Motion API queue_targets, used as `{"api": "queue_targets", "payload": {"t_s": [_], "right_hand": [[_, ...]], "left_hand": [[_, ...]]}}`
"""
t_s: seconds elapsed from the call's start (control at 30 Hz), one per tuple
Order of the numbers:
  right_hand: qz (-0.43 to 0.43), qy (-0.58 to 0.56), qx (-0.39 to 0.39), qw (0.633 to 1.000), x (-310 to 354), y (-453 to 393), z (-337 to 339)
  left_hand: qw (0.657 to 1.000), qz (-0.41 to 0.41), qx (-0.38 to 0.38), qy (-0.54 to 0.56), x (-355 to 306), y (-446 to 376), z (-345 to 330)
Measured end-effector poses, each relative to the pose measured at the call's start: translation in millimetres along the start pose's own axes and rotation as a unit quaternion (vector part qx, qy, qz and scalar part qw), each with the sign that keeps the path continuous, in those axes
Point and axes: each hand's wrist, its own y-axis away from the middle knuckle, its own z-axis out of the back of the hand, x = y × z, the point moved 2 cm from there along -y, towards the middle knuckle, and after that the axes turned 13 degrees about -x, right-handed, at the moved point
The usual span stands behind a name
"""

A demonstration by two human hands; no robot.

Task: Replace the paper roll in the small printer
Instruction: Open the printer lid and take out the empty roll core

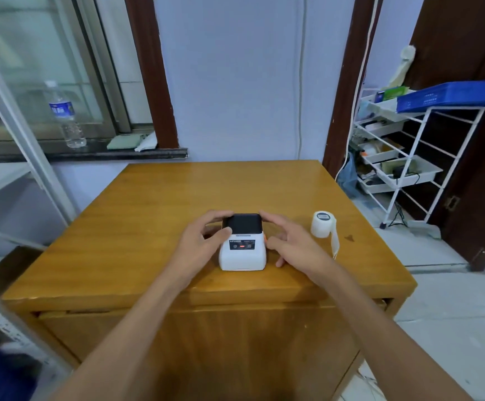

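Note:
A small white printer [242, 254] with a black lid and a dark button panel sits near the front middle of the wooden table [154, 215]. Its lid is down. My left hand [203, 241] cups the printer's left side, fingers curled at the lid's far left corner and thumb by the left edge. My right hand [290, 241] sits against its right side, fingers reaching the lid's far right corner. A white paper roll [322, 224] stands on end to the right of the printer, with a loose strip trailing toward me.
A white wire rack [403, 157] with trays and a blue bin stands on the floor to the right of the table. A water bottle [66, 117] stands on the window sill at the back left. A white metal shelf frame [30, 157] stands to the left.

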Motion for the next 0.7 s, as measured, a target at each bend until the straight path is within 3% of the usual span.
{"api": "queue_targets", "payload": {"t_s": [0.47,0.7], "right_hand": [[-0.032,-0.035,0.078,0.996,6.3,-5.8,9.2],[-0.079,0.007,0.165,0.983,16.0,-17.3,10.4]], "left_hand": [[1.0,0.01,0.004,0.007,6.8,-1.7,-1.6],[1.0,0.008,0.002,0.005,2.3,0.6,-2.5]]}}
